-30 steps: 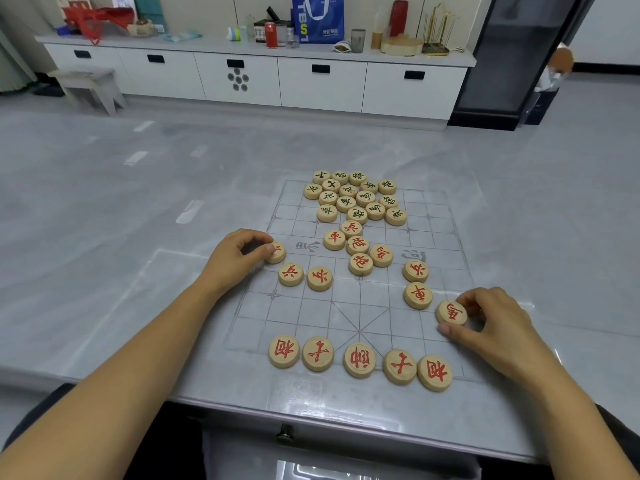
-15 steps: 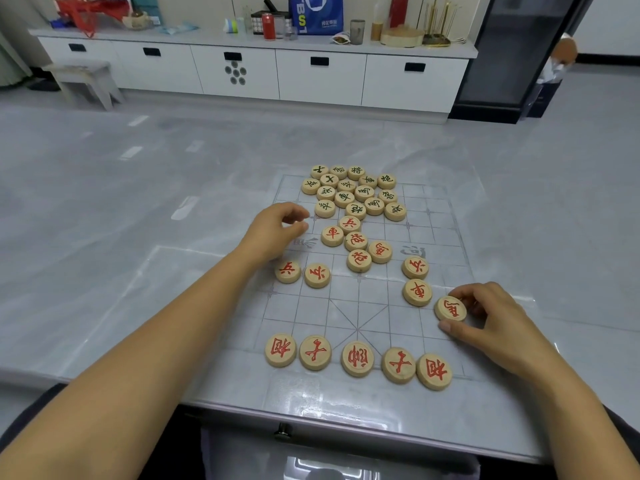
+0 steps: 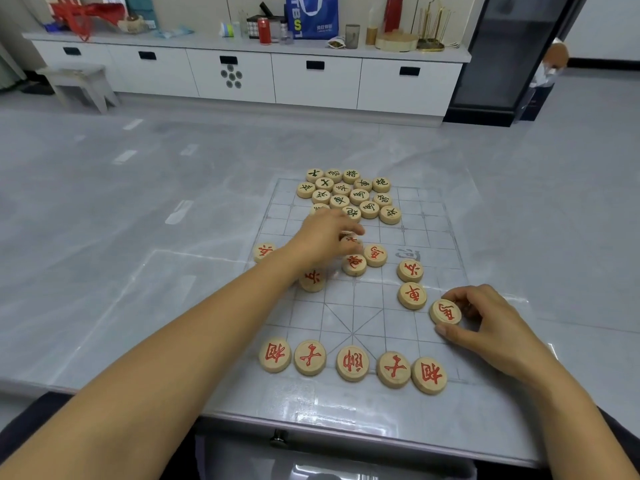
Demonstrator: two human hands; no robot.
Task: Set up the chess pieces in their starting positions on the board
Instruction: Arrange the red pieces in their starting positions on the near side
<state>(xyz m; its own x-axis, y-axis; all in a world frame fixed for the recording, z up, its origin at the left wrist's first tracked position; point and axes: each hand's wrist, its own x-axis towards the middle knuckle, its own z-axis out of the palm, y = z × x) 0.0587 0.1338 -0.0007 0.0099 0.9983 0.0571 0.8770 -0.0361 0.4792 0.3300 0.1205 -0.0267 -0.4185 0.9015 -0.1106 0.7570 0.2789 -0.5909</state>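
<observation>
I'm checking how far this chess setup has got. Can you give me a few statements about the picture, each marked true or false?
1. A row of five red pieces lines the near edge of the board. True.
2. The right hand holds a dark-lettered piece. False: it holds a red-lettered piece.
3. The dark-lettered pieces are spread along the far row. False: they sit bunched in a cluster at the far end.
4. The left hand reaches over the loose red pieces mid-board. True.
</observation>
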